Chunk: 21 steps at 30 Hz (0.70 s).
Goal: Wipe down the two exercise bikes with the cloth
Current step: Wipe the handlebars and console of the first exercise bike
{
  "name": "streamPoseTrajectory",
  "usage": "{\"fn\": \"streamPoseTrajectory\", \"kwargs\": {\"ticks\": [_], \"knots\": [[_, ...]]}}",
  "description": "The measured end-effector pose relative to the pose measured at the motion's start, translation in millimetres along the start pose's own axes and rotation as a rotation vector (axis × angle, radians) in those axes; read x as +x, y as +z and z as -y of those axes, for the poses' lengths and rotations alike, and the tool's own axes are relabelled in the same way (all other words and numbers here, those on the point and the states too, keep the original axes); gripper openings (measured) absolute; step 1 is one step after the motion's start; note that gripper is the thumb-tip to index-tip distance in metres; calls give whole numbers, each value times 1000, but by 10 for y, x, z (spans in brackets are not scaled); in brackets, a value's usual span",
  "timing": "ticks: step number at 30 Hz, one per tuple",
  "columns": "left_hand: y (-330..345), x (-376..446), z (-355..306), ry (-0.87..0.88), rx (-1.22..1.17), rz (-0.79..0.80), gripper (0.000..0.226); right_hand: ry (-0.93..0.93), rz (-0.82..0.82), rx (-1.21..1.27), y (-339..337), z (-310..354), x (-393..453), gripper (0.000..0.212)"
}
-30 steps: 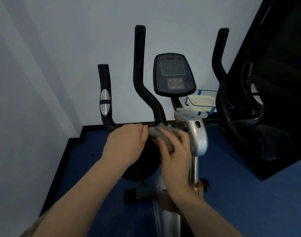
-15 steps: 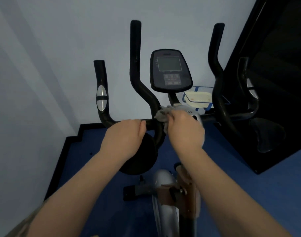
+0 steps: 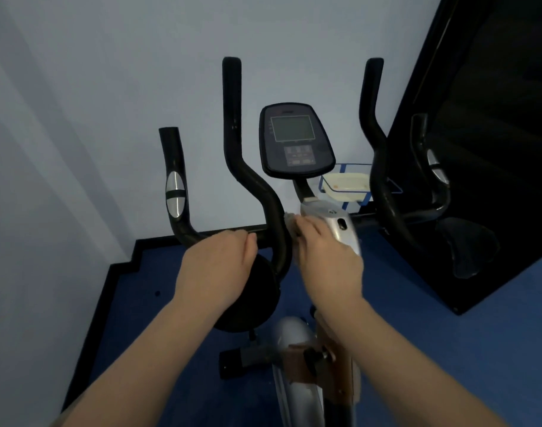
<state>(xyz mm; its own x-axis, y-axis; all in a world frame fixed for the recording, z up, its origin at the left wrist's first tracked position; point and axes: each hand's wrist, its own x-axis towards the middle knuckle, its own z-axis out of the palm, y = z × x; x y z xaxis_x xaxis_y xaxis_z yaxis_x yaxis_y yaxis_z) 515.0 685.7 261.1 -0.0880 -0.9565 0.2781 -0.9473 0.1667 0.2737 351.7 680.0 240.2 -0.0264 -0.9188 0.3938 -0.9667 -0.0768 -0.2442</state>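
An exercise bike stands in front of me, with black handlebars (image 3: 257, 186) and a dark console (image 3: 295, 140) on a silver stem (image 3: 340, 226). My left hand (image 3: 217, 266) grips the horizontal bar left of the stem. My right hand (image 3: 328, 257) holds a grey cloth (image 3: 289, 220) against the junction of the inner left handlebar and the stem. Only a small edge of the cloth shows above my fingers. The silver frame (image 3: 294, 365) runs down between my arms.
A dark panel (image 3: 485, 149) leans at the right, with the bike's right handlebar (image 3: 374, 149) in front of it. A white tray in a blue holder (image 3: 346, 183) sits behind the console. The floor (image 3: 448, 349) is blue, and the pale wall (image 3: 78, 118) is close.
My right hand with the cloth moved up from the bar under the stem to the junction at the stem's left side. My left hand stayed gripping the bar.
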Motion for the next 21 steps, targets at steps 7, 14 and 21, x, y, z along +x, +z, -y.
{"fn": "streamPoseTrajectory", "kwargs": {"ticks": [7,14,21], "knots": [[-15,-5,12,-44,-13,-20,42,329,-15,589,-55,114,29,24],[-78,-34,33,-134,-238,-137,34,67,-39,688,-73,317,-221,24],[11,-183,62,-152,-214,-133,25,112,404,955,-251,156,-4,19]]}}
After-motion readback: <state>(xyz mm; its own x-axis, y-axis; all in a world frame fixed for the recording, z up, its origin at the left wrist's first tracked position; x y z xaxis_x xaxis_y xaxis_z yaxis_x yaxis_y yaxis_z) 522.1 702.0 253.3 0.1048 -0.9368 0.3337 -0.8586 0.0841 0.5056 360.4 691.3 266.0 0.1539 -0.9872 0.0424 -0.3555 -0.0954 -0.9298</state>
